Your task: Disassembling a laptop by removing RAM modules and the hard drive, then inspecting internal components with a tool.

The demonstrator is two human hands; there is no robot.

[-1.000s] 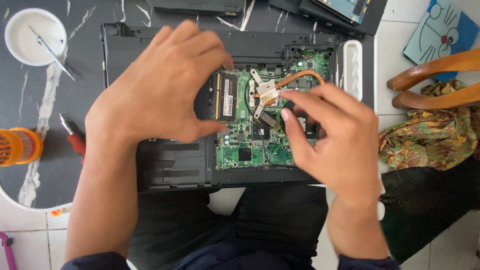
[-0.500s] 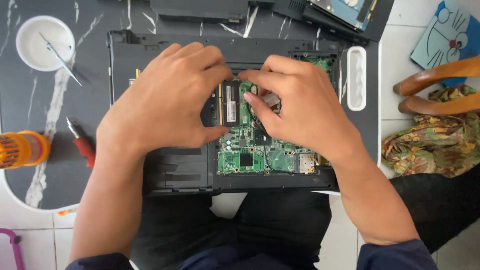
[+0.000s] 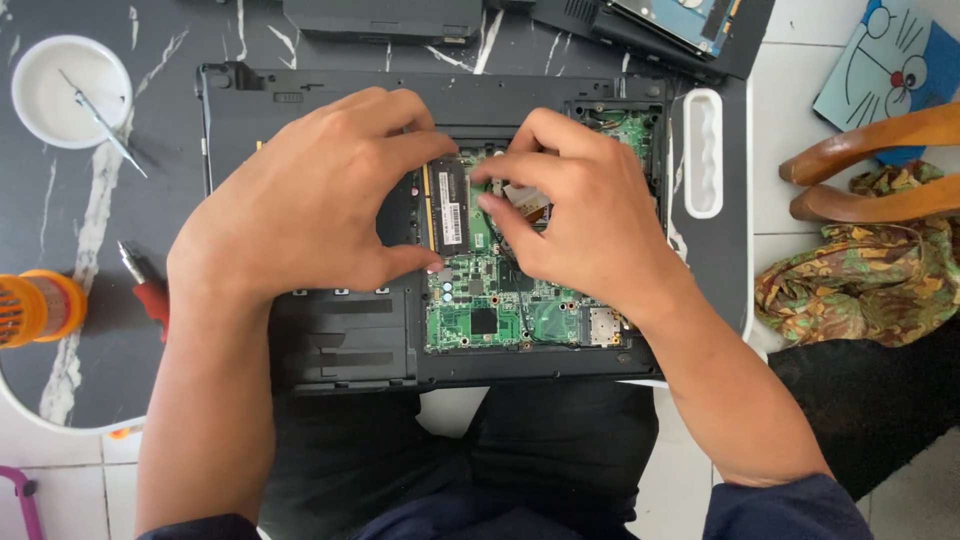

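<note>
A black laptop base (image 3: 340,340) lies upside down and opened, showing a green motherboard (image 3: 500,310) with a memory module (image 3: 452,205). My left hand (image 3: 310,200) rests flat on the base, its thumb and forefinger spread on either side of the memory module, holding nothing. My right hand (image 3: 590,220) is over the upper part of the board, fingertips pinched on a small metal heat sink (image 3: 528,200) that sits low on the board. Most of the heat sink is hidden under my fingers.
A white bowl (image 3: 70,90) with tweezers stands at the far left. A red-handled screwdriver (image 3: 145,290) and an orange spool (image 3: 35,305) lie left of the laptop. A hard drive (image 3: 690,15) is top right, a wooden chair arm (image 3: 880,170) and patterned cloth (image 3: 860,280) at right.
My right hand has carried the heat sink with its copper pipe from the right side down onto the board's upper middle. My left hand has barely moved.
</note>
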